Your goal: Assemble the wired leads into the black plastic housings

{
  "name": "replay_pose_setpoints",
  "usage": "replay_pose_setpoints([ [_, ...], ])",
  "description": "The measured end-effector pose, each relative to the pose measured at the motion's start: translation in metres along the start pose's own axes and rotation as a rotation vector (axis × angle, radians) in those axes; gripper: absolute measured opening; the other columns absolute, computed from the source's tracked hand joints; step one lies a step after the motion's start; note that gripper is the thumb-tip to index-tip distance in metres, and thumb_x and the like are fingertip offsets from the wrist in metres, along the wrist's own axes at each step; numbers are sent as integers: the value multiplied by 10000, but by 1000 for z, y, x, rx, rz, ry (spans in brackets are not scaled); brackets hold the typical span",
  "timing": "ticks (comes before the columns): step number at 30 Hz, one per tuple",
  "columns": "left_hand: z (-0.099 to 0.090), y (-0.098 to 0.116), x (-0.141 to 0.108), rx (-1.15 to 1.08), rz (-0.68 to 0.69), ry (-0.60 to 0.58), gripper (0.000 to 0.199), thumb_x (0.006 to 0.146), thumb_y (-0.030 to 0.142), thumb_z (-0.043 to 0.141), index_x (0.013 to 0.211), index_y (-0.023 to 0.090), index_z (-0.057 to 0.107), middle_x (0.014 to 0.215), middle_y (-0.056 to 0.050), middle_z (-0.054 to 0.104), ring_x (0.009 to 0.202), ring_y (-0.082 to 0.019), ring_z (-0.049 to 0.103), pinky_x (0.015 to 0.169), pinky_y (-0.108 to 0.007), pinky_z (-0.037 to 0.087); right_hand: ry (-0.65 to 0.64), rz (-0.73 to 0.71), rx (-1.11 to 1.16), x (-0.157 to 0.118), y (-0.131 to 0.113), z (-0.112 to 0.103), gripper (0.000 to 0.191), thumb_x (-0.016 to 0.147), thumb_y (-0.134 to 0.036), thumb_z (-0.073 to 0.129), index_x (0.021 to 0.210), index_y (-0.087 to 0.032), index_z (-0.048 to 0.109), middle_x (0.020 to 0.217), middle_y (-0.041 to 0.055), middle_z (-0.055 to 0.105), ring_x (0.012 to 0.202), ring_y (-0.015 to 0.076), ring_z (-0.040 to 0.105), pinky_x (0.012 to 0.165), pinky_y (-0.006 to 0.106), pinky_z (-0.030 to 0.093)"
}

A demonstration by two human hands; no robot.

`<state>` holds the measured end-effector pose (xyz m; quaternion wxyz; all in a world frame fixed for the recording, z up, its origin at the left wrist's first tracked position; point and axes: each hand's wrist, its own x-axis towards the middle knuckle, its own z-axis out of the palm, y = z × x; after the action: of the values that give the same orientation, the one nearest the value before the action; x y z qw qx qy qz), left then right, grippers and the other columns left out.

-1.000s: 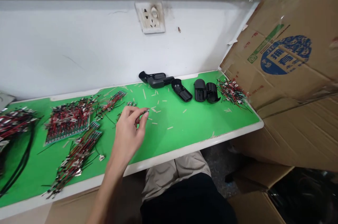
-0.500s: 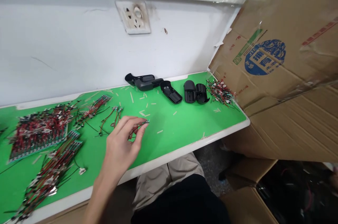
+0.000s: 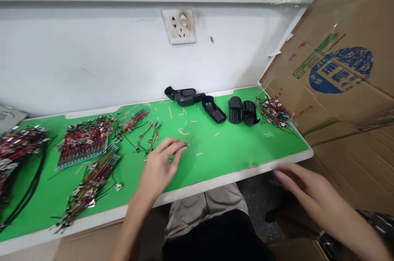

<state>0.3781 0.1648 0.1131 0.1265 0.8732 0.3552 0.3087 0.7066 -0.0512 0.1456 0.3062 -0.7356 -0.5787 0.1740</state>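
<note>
My left hand (image 3: 166, 163) is over the green mat, with thumb and fingertips pinched on a small wired circuit board (image 3: 187, 145). Only the board's tip shows beyond the fingers. A few loose wired boards (image 3: 150, 136) lie just behind that hand. My right hand (image 3: 310, 187) is off the table's front right corner, smeared by motion. Whether anything is between its fingers cannot be made out. Along the back of the mat are black plastic shells (image 3: 184, 97), another open shell (image 3: 214, 110) and a pair of shell pieces (image 3: 235, 110).
Bundles of red- and black-wired boards (image 3: 86, 140) cover the left side, with a longer bundle (image 3: 89, 187) in front. A tangled wire pile (image 3: 275, 112) sits at the right end. A cardboard sheet (image 3: 338, 101) stands along the right. Tape scraps dot the green mat (image 3: 227, 150).
My right hand has come into view at the right. My left hand stays pinched on the circuit board. The view has swung left, showing more wire bundles there.
</note>
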Motion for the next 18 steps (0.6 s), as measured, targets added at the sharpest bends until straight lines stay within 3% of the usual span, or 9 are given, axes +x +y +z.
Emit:
replay_pose_setpoints([
  [1,4,-1,0,-6,7,-3,165,993,275,590,1031,224,742,1040,-22,712,896,-135,694,839,-254,534,-59,-47,25,32,-11,21,334,1034,-501,529,1174,-241,686,1142,83,729,948,259,708,826,374,594],
  [2,8,-2,0,-11,8,-2,165,991,274,594,1025,222,746,1041,-24,713,895,-134,697,840,-255,537,-35,-113,41,68,-23,42,331,1050,-468,505,1214,-222,654,1193,96,706,970,259,693,869,393,577],
  [5,19,-1,-1,-38,-6,-4,158,987,265,601,1018,211,745,1038,-28,713,898,-134,700,844,-260,546,122,-302,-39,184,-51,91,365,1017,-352,583,1316,-144,583,1304,150,635,1150,297,611,1025,439,492],
  [7,24,1,-4,-68,-12,-7,153,987,252,598,1019,206,741,1038,-34,713,915,-138,699,853,-265,551,42,-320,-182,246,-61,110,466,970,-301,664,1389,-135,545,1397,162,584,1292,329,516,1108,463,414],
  [9,25,1,-7,-87,-24,-1,148,986,244,599,1021,206,737,1039,-37,716,927,-142,699,852,-269,553,-58,-273,-260,286,-64,118,468,944,-296,708,1354,-113,577,1325,185,631,1293,350,512,1084,464,418],
  [11,24,-1,-11,-94,-44,10,141,982,239,604,1023,211,737,1035,-35,721,931,-144,699,851,-272,553,-113,-243,-277,302,-63,120,393,933,-302,727,1266,-116,633,1211,182,685,1201,343,581,1025,436,450],
  [13,20,-2,-14,-104,-69,24,130,975,232,616,1017,217,738,1027,-29,728,944,-146,699,868,-274,550,-138,-234,-275,298,-60,120,285,927,-288,725,1163,-139,669,1128,158,712,1091,318,640,962,393,475],
  [18,14,12,-17,-162,-174,139,74,944,216,669,977,220,735,983,-8,740,915,-127,693,855,-242,536,-139,-143,-246,235,-54,129,150,903,-197,627,1042,-141,626,989,141,717,924,282,688,773,321,509],
])
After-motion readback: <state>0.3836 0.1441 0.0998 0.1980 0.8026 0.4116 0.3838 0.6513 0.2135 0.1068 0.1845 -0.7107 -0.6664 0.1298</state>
